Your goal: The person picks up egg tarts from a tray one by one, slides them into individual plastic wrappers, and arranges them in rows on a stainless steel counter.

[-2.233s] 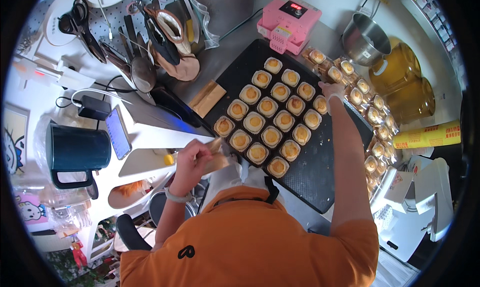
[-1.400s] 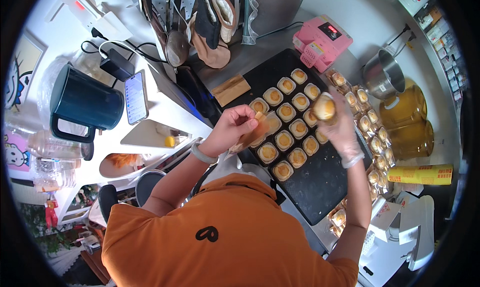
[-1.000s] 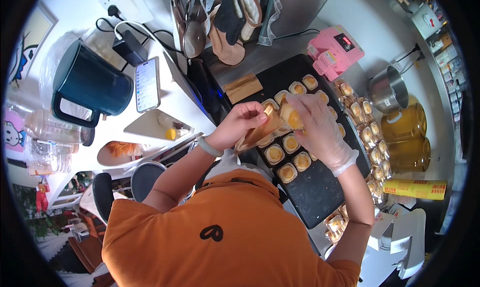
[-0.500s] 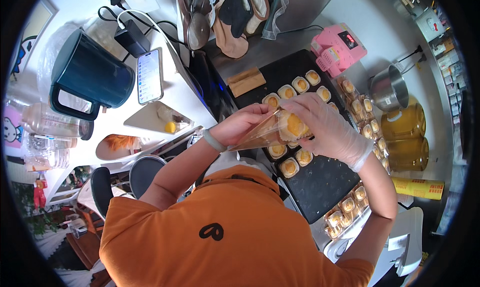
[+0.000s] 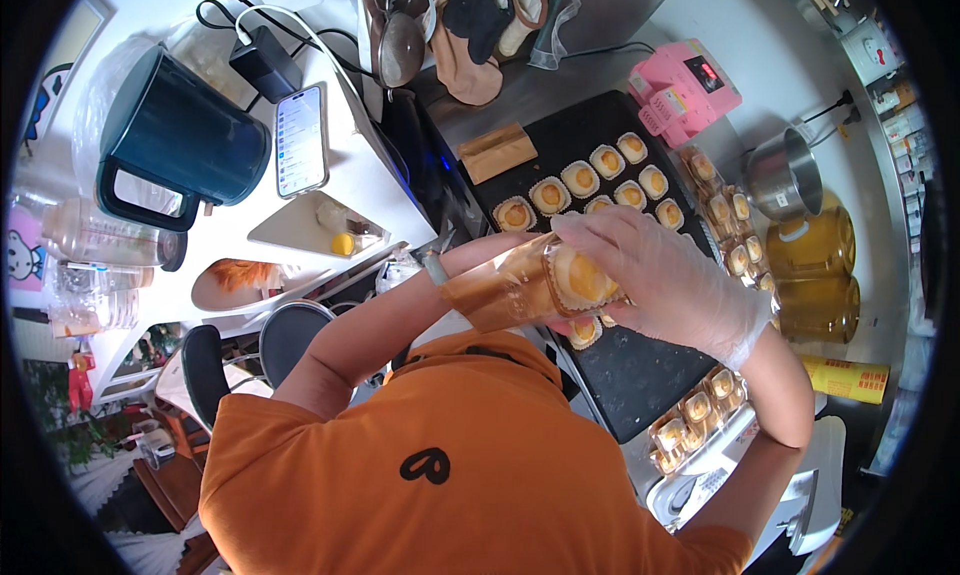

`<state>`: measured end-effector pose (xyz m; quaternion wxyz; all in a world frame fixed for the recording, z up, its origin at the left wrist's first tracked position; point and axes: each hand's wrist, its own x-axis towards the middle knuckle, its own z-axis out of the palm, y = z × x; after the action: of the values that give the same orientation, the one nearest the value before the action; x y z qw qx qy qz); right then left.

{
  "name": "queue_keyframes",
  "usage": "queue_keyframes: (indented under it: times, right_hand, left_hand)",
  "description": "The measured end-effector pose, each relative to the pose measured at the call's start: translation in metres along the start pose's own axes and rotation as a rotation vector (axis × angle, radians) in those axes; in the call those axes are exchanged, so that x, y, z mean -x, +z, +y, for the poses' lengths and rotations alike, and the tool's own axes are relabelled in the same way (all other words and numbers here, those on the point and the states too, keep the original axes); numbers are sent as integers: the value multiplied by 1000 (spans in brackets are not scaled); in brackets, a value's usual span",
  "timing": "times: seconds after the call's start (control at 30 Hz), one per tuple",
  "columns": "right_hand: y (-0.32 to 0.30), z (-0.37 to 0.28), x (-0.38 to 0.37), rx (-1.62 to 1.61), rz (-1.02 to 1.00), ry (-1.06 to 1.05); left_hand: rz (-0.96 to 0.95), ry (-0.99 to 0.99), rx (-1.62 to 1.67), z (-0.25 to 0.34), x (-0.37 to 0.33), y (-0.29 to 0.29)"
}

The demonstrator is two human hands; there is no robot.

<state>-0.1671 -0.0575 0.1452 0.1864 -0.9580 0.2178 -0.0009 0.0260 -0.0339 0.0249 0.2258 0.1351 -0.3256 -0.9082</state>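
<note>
The clear-gloved right hand (image 5: 675,285) grasps a round yellow-topped pastry (image 5: 582,278) at a brown, part-clear bag's (image 5: 500,287) mouth, the left hand's (image 5: 490,251) hidden grip unclear, with unbagged pastries (image 5: 550,196) left on the black rectangular tray (image 5: 640,375) and already bagged pastries (image 5: 697,407) lined beside it.

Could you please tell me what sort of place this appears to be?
It looks like a small baking kitchen, perhaps a home one: a black baking tray holds pastries in paper cups, wrapped pastries lie beside it, and oven mitts hang behind.
</note>
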Motion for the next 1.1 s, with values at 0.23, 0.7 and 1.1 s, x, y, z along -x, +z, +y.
queue_keyframes:
  times: [0.23,0.7,1.1]
  right_hand:
    - [-2,1,1,-28,-21,1]
    - [0,-4,4,-460,258,157]
    - [28,12,4,-314,440,173]
  left_hand:
    - [-24,140,-218,-1,-3,4]
    - [-14,195,825,-20,-25,-14]
    - [-37,238,434,4,-32,-37]
